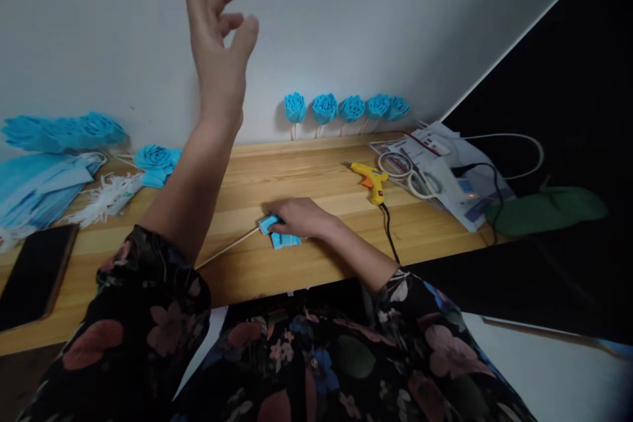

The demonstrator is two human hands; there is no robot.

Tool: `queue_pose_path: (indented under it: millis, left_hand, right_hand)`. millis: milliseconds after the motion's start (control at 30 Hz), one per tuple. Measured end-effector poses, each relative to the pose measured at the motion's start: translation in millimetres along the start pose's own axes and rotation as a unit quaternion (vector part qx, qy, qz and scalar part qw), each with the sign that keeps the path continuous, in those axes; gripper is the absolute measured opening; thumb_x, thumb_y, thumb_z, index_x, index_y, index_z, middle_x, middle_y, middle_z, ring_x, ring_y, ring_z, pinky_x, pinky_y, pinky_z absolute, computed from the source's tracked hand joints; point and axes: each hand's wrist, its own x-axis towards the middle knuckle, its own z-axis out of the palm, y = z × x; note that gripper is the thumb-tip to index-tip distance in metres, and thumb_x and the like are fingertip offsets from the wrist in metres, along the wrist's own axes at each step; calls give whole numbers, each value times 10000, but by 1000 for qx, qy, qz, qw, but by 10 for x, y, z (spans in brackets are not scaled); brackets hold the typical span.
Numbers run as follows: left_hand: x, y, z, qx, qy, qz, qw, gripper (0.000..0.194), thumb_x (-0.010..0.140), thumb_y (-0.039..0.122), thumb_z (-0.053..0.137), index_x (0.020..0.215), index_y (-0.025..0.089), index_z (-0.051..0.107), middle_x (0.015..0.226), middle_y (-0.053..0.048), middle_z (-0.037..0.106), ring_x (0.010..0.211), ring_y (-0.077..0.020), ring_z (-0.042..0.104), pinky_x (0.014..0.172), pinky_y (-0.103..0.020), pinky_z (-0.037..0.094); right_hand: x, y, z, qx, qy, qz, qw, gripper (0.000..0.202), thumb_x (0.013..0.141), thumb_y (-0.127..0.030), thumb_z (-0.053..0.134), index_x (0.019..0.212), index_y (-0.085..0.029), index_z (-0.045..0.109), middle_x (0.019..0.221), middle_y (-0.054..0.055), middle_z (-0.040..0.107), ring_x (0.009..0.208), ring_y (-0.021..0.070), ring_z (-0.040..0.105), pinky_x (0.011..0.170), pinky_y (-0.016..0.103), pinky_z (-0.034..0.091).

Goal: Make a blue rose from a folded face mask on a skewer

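Note:
Raised high in front of the wall, my left hand [217,46] has its fingers apart and holds nothing. My right hand [299,217] is low over the wooden table [277,175], its fingers closed on a blue folded piece [268,223] at the end of a thin stick [227,248]. The stick slants down to the left. Another flat blue piece [285,241] lies just under the right hand's fingers. To the right, a yellow glue gun [373,181] lies on its side, its black cord running toward the front edge.
Several blue flowers [325,108] on sticks lean against the wall. At left are more blue flowers [64,132], blue masks [39,188], white strips [109,196] and a phone [37,277]. Scissors [424,183], papers [467,208], a power strip [452,181] and a green object [548,211] lie right.

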Motion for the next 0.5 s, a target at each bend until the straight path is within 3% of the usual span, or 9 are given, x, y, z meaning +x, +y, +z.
queue_pose_path:
  millis: [167,300,367,500]
  left_hand:
    - [-254,-197,-43,-15,1,3,1000,337,1144,533,648,1178,200,682,745,49,702,906,-130,702,843,-290,514]
    - [-147,-306,-47,-74,112,5,991,175,1128,375,677,1057,220,636,562,126,560,569,-87,546,749,-280,522]
    - [-79,-322,-35,-112,150,8,982,206,1152,349,609,987,226,611,527,131,537,490,-82,484,737,-289,545]
    - [-192,-483,-15,-100,101,-29,989,418,1133,543,592,865,225,638,617,52,676,548,-90,577,707,-288,560]
  right_hand:
    - [-27,121,70,66,-12,-78,995,177,1052,-364,688,1114,-215,760,1115,75,820,946,211,679,712,313,358]
    - [60,154,25,145,-86,-134,976,282,1075,-453,704,1029,-180,757,896,22,749,810,159,599,704,286,376]
    - [140,147,10,171,-118,-150,967,305,1076,-445,704,937,-175,734,787,-10,687,756,142,557,690,280,375]
    - [270,180,51,210,-134,-151,957,301,1041,-403,740,845,-182,686,702,-41,604,727,132,521,676,277,374]
